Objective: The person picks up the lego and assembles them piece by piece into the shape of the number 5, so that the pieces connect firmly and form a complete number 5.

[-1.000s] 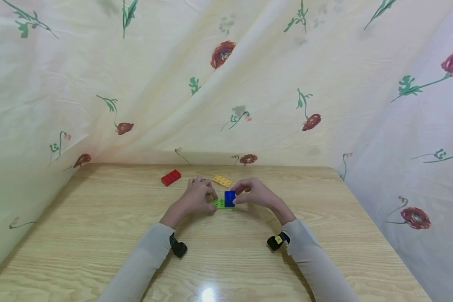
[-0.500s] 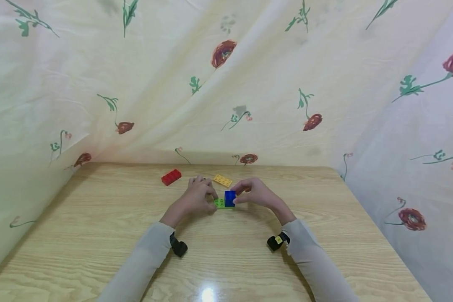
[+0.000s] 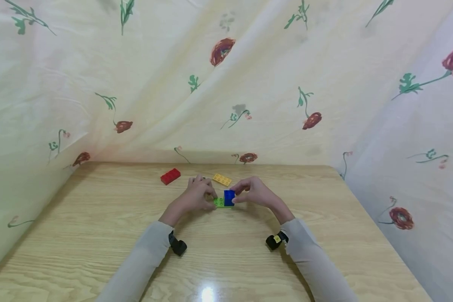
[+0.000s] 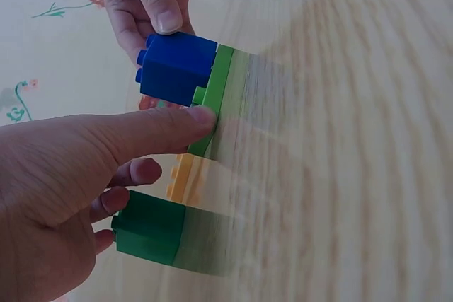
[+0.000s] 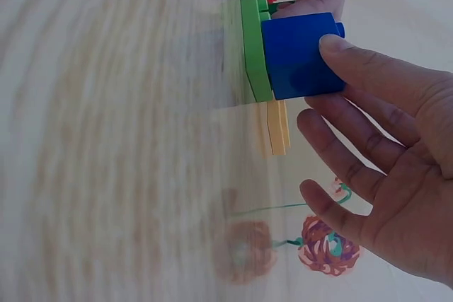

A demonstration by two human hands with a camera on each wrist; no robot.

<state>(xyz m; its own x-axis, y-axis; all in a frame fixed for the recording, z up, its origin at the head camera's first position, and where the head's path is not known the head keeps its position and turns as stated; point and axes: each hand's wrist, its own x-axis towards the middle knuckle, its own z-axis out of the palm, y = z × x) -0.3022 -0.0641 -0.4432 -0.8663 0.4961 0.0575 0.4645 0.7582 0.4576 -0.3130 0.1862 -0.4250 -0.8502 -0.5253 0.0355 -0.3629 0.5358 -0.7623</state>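
A blue brick [image 3: 229, 197] sits on the right end of a flat green plate [image 3: 219, 202] that lies on the wooden table [image 3: 226, 260]. My right hand [image 3: 237, 195] pinches the blue brick [image 5: 301, 54] between thumb and forefinger, its other fingers spread loosely. My left hand [image 3: 211, 196] holds the green plate [image 4: 219, 97] at its left end, thumb pressed on its edge. A dark green brick [image 4: 148, 228] lies by the left hand's curled fingers; the head view hides it.
A red brick [image 3: 170, 176] lies behind the left hand and a flat yellow plate [image 3: 222, 180] behind the stacked pair. Flowered cloth [image 3: 226, 84] walls in the table at the back and on both sides.
Both hands and the bricks keep their places; only the head view shifts slightly.
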